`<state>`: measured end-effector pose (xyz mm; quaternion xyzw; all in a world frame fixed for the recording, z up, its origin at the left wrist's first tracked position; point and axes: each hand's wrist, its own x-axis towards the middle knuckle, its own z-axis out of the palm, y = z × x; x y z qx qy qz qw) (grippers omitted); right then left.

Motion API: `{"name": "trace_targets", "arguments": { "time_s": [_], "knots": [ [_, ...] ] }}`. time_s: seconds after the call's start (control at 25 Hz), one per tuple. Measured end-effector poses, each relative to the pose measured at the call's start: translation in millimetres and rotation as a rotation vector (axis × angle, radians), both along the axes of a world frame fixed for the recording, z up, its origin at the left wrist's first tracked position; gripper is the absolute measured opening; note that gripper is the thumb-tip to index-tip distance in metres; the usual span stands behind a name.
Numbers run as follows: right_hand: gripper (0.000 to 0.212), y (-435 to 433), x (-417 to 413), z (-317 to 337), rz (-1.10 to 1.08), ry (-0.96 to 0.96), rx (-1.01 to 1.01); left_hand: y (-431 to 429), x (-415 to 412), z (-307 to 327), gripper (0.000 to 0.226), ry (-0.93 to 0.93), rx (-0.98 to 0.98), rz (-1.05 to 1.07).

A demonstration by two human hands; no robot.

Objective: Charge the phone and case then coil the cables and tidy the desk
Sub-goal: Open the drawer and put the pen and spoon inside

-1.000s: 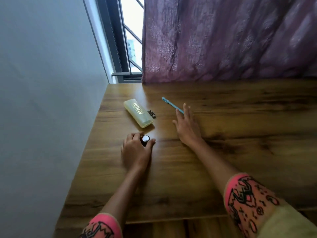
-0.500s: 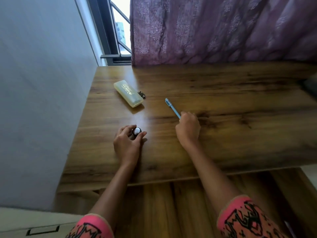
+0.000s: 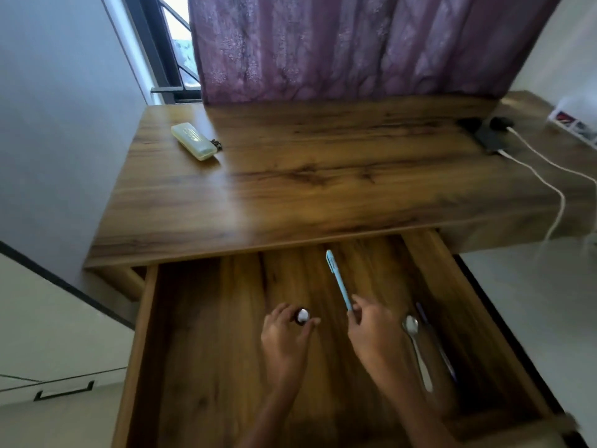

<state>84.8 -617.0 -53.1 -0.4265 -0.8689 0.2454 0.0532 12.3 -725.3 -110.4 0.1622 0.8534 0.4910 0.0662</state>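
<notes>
The desk (image 3: 290,189) has its wide drawer (image 3: 200,350) pulled out below the front edge. The phone (image 3: 489,140) lies at the tabletop's far right corner, and two white cables (image 3: 563,202) run from there off the right edge. A pale yellow box (image 3: 193,146) sits near the far left corner. Over the drawer, the right hand (image 3: 371,334) pinches the near end of a blue pen (image 3: 338,279). The left hand (image 3: 284,341) curls its fingers round a small dark, white-topped knob (image 3: 303,315). A spoon (image 3: 415,344) lies along the drawer's right side.

Glossy wood desk (image 3: 323,176), metal spoon (image 3: 412,328)
</notes>
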Motion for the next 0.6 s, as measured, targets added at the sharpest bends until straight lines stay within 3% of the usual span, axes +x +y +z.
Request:
{"name": "trace_targets", "arguments": {
  "time_s": [0.24, 0.6],
  "knots": [
    [0.026, 15, 73, -20, -0.058, -0.309, -0.128, 13, 64, -22, 0.009, -0.382, -0.224, -0.226],
    [0.02, 27, 88, -46, -0.006, -0.308, -0.087, 23, 75, -41, 0.031, -0.206, -0.377, -0.321]
  ]
}}
